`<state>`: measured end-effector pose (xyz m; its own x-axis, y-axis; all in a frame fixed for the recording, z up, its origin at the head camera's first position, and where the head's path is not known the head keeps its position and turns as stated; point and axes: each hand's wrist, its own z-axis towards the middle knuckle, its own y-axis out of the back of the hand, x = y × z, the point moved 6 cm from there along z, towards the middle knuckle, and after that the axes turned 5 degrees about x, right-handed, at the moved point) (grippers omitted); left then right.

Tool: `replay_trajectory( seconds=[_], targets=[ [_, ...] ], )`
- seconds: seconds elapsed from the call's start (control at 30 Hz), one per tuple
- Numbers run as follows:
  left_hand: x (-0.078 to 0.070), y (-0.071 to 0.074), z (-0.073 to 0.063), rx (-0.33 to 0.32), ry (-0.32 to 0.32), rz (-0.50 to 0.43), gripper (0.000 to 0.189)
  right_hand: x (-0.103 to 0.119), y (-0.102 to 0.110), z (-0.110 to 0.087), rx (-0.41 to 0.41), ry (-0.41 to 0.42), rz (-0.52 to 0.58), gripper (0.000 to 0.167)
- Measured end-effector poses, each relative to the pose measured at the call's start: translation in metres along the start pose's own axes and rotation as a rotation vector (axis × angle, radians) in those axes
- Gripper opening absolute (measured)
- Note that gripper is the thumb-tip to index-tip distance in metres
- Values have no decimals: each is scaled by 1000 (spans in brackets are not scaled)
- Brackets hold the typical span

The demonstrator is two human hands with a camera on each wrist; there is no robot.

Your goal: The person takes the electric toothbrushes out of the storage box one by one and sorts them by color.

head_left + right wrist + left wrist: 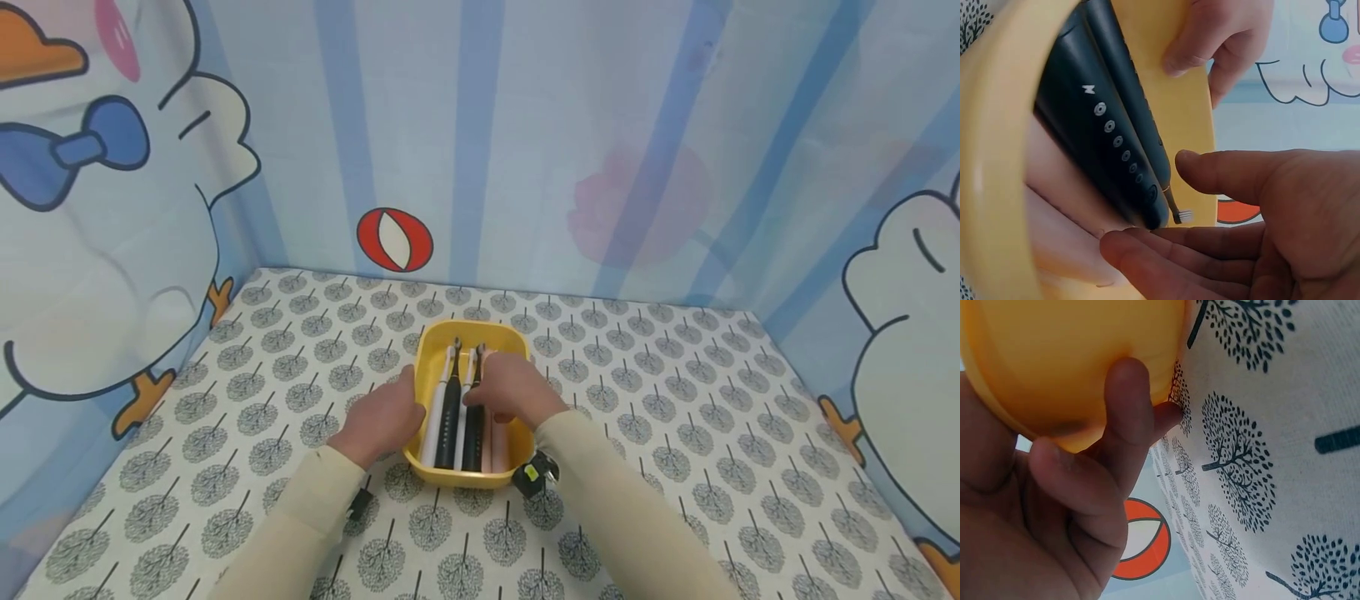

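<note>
My left hand grips the left side of a yellow plastic bin, its thumb at the rim. In the left wrist view, fingers of that hand press the outside of the bin's wall. Inside the bin, several electric toothbrushes lie side by side: white ones, two black ones and pink handles. My right hand reaches over the bin's right side. In the right wrist view its thumb and fingers stand apart, fingertips right by the top of a black handle and a pink handle.
The bin stands on a white cloth printed with grey trees. Behind it hangs a blue striped curtain with cartoon prints. A small dark device is strapped at the right wrist, close to the bin's front right corner.
</note>
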<state>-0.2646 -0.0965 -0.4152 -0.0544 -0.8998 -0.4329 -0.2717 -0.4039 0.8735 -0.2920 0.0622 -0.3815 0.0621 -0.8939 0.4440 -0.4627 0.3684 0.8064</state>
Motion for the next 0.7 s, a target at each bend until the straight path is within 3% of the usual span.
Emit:
replay_trajectory(
  seconds=[0.33,0.7],
  targets=[
    [0,0,2,-15,8,-5,53,2,-8,3,-5,-13,-8,26],
    [0,-1,2,-11,16,3,53,3,-15,5,-7,-18,-96,26]
  ],
)
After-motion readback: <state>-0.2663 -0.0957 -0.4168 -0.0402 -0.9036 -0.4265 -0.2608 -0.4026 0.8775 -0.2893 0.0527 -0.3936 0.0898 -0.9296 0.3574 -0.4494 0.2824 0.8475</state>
